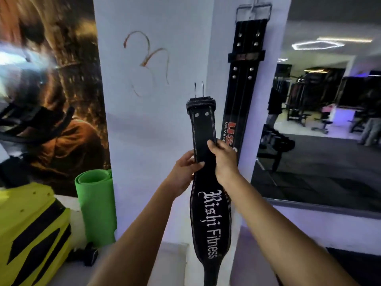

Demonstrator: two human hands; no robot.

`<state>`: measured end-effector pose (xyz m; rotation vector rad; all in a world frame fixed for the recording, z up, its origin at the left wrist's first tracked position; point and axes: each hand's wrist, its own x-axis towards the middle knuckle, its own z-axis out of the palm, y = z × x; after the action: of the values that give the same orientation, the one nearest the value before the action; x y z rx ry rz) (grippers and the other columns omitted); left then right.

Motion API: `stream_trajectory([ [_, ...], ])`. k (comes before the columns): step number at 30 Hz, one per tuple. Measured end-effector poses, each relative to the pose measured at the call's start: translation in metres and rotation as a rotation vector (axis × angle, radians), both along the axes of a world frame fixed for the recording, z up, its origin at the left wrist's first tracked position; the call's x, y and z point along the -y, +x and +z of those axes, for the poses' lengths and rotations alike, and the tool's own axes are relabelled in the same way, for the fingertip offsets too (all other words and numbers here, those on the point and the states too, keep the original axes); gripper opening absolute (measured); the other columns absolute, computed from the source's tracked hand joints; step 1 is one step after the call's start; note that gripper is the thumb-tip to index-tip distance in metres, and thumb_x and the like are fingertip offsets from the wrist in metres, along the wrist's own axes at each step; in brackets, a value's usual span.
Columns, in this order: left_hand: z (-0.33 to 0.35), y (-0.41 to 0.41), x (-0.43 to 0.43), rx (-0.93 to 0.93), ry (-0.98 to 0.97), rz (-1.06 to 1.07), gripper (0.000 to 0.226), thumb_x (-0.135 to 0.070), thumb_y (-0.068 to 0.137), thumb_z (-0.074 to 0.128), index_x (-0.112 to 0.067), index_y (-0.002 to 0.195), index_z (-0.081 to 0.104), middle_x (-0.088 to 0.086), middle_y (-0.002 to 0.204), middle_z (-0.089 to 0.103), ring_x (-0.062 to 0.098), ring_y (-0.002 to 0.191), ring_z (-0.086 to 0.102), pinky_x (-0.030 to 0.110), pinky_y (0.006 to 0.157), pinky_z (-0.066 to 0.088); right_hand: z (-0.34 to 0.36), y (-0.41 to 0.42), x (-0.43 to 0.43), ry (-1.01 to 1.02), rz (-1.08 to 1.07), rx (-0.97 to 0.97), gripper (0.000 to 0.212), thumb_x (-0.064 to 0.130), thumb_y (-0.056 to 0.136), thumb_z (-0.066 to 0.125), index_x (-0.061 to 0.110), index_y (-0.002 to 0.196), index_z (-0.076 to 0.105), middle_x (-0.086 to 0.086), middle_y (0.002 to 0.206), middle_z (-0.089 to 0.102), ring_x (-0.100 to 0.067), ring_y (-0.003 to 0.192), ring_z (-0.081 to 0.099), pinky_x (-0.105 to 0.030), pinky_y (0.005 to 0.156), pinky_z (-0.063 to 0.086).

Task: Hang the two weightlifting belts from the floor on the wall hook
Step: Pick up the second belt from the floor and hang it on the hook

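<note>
A black weightlifting belt with white "Rishi Fitness" lettering (pixel 210 219) hangs upright in front of me, its buckle prongs pointing up at the top end. My left hand (pixel 185 172) grips its left edge just below the narrow strap part. My right hand (pixel 223 159) clasps the same strap from the right, a little higher. A second black belt with red lettering (pixel 241 79) hangs flat on the white pillar by its metal buckle, which sits over the wall hook (pixel 254 9) at the top edge of the view.
A white pillar (pixel 154 120) stands straight ahead. A rolled green mat (pixel 94 207) leans at its left foot, beside a yellow and black machine cover (pixel 31 230). A large wall mirror (pixel 319 120) on the right reflects gym equipment. A poster covers the left wall.
</note>
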<state>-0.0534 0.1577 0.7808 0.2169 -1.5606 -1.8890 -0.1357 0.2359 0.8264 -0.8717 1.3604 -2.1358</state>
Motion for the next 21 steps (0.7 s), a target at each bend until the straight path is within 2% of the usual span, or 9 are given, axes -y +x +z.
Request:
stream_trajectory([
  [2, -0.011, -0.014, -0.016, 0.109, -0.112, -0.032, 0.025, 0.001, 0.087, 0.056, -0.007, 0.11, 0.06, 0.012, 0.097, 0.067, 0.024, 0.087, 0.066, 0.034, 0.082, 0.055, 0.025, -0.018, -0.012, -0.041, -0.075, -0.018, 0.022, 0.006, 0.086, 0.06, 0.002, 0.107, 0.065, 0.004, 0.085, 0.064, -0.008, 0.083, 0.058, -0.019, 0.082, 0.044],
  [4, -0.019, -0.025, -0.031, 0.195, -0.207, -0.051, 0.017, -0.004, 0.087, 0.059, -0.005, 0.103, 0.061, 0.012, 0.097, 0.066, 0.023, 0.087, 0.065, 0.034, 0.085, 0.054, 0.045, -0.034, -0.023, -0.074, -0.12, -0.022, 0.028, 0.007, 0.085, 0.06, 0.0, 0.112, 0.063, 0.001, 0.092, 0.062, -0.009, 0.09, 0.054, -0.017, 0.085, 0.039],
  [8, 0.0, -0.044, -0.044, 0.169, -0.221, -0.004, 0.012, -0.007, 0.085, 0.063, -0.003, 0.096, 0.061, 0.008, 0.082, 0.064, 0.024, 0.079, 0.062, 0.034, 0.079, 0.054, 0.067, -0.059, -0.046, -0.082, -0.102, -0.05, 0.008, 0.011, 0.087, 0.059, 0.014, 0.086, 0.066, 0.002, 0.09, 0.063, -0.015, 0.101, 0.054, -0.033, 0.106, 0.039],
  [9, 0.009, -0.048, -0.045, 0.145, -0.217, 0.009, 0.014, -0.005, 0.084, 0.063, -0.003, 0.097, 0.061, 0.004, 0.077, 0.066, 0.021, 0.074, 0.063, 0.03, 0.074, 0.055, 0.068, -0.066, -0.05, -0.073, -0.083, -0.09, 0.006, 0.014, 0.087, 0.059, 0.014, 0.088, 0.065, 0.0, 0.095, 0.064, -0.018, 0.104, 0.055, -0.039, 0.109, 0.038],
  [11, 0.024, -0.052, -0.05, 0.109, -0.228, 0.003, 0.016, -0.002, 0.084, 0.063, -0.004, 0.1, 0.062, -0.004, 0.071, 0.069, 0.013, 0.067, 0.066, 0.023, 0.066, 0.057, 0.069, -0.078, -0.059, -0.012, -0.054, -0.156, 0.024, 0.022, 0.085, 0.061, 0.01, 0.106, 0.062, -0.008, 0.118, 0.062, -0.025, 0.12, 0.052, -0.046, 0.112, 0.034],
  [12, 0.029, -0.054, -0.052, 0.104, -0.249, -0.009, 0.016, -0.002, 0.084, 0.063, -0.006, 0.099, 0.063, -0.006, 0.071, 0.071, 0.012, 0.066, 0.067, 0.023, 0.065, 0.056, 0.069, -0.08, -0.065, 0.003, -0.044, -0.166, 0.026, 0.021, 0.086, 0.06, 0.01, 0.109, 0.061, -0.009, 0.122, 0.06, -0.027, 0.124, 0.05, -0.048, 0.112, 0.034],
  [14, 0.035, -0.055, -0.056, 0.104, -0.288, -0.026, 0.013, -0.004, 0.084, 0.064, -0.008, 0.096, 0.064, -0.006, 0.071, 0.071, 0.012, 0.068, 0.068, 0.024, 0.066, 0.056, 0.071, -0.084, -0.072, -0.003, -0.063, -0.151, 0.012, 0.013, 0.088, 0.056, 0.014, 0.097, 0.064, -0.004, 0.106, 0.064, -0.025, 0.116, 0.054, -0.048, 0.111, 0.036],
  [16, 0.036, -0.057, -0.062, 0.099, -0.273, -0.016, 0.012, -0.007, 0.083, 0.065, -0.009, 0.095, 0.064, 0.0, 0.078, 0.072, 0.017, 0.073, 0.069, 0.029, 0.071, 0.058, 0.077, -0.084, -0.075, -0.032, -0.095, -0.126, 0.013, 0.007, 0.088, 0.056, 0.016, 0.086, 0.065, -0.001, 0.094, 0.064, -0.025, 0.109, 0.057, -0.048, 0.109, 0.038],
  [21, -0.007, -0.047, -0.073, 0.29, -0.264, -0.086, 0.029, -0.008, 0.077, 0.072, 0.002, 0.103, 0.064, 0.015, 0.096, 0.071, 0.026, 0.087, 0.07, 0.036, 0.084, 0.057, 0.078, -0.088, -0.084, -0.034, -0.128, -0.11, 0.015, 0.005, 0.087, 0.056, 0.014, 0.095, 0.066, 0.0, 0.098, 0.065, -0.021, 0.112, 0.055, -0.044, 0.112, 0.035],
])
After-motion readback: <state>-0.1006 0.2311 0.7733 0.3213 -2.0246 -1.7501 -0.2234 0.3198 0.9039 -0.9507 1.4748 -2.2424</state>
